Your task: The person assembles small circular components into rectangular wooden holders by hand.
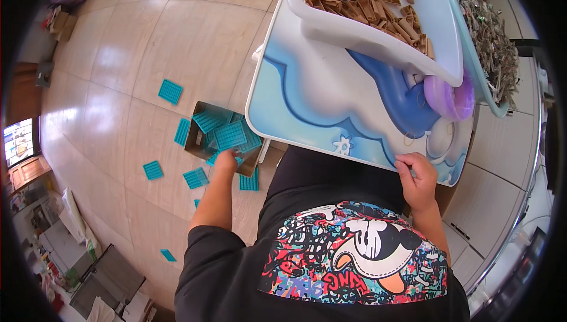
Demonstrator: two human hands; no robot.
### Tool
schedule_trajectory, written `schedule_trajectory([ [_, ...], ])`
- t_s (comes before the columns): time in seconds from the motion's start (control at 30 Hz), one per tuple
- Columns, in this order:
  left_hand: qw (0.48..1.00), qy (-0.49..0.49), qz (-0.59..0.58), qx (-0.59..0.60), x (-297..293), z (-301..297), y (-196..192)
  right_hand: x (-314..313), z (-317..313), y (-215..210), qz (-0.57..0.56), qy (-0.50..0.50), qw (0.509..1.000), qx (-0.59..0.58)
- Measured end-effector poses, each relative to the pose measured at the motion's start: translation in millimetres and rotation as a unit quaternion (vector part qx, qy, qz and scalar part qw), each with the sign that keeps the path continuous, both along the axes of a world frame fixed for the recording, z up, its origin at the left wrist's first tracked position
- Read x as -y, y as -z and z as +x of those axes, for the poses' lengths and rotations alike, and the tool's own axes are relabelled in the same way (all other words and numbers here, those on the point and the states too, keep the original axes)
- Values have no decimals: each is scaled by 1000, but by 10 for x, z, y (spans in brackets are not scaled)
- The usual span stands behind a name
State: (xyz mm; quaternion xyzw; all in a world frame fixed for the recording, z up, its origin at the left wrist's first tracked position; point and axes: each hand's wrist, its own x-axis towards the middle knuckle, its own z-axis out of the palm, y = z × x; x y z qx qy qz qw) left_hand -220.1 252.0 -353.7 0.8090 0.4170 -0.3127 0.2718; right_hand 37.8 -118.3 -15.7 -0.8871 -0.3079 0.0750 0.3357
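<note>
To my left, my left hand (225, 161) reaches down into an open cardboard box (248, 164) on the floor; its fingers are hidden among teal ridged plastic trays (230, 136) piled inside. Several more such trays lie around the box, one teal tray (170, 91) beyond it and another teal tray (152, 170) to its left. At the near edge of the blue-and-white patterned table (319, 109), my right hand (418, 179) rests with fingers curled and thumb close to the forefinger. Whether anything small is between them cannot be made out.
On the table stand a white tub (378, 44) of brown plastic pieces and a purple round container (452, 94). Thin loops (409, 139) lie near my right hand. A pale teal tub (472, 44) of greyish scraps is at far right, beside light cabinets (496, 145).
</note>
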Motion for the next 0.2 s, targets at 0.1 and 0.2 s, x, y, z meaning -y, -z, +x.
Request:
schedule_trajectory([
  [0.1,996,8,82,-45,-114,271,-497,21,-3,-1,2,6,1000,9],
  [0.2,987,95,67,-108,-156,154,-369,37,-10,23,10,-9,1000,0],
])
